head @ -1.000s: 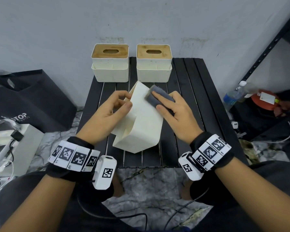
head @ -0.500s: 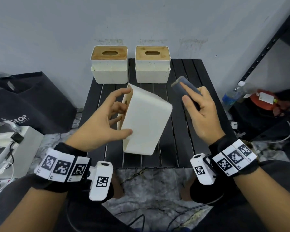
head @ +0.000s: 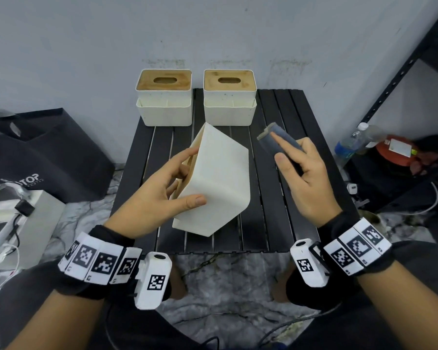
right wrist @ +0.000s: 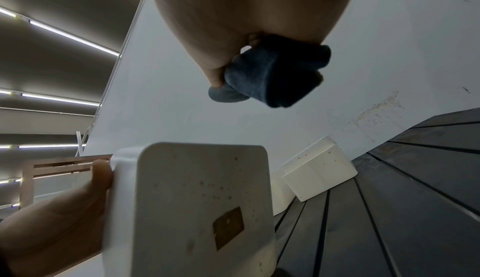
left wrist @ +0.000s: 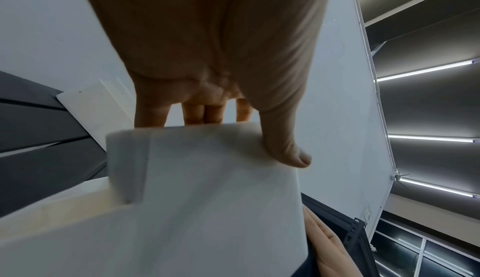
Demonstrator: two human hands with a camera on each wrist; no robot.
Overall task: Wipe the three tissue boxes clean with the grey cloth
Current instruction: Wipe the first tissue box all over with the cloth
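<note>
1. The tilted tissue box is gripped by the left hand, in front of the two boxes at the table's back edge.
2. Right of the tilted box, clear of it, the grey cloth is pinched in the right hand.
3. Wiping of the first box is judged under way; its speckled face calls for the cloth's return.

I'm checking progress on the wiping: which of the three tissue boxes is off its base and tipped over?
The near tissue box, gripped by the left hand and tilted. The two rear boxes stand upright by the wall.
</note>
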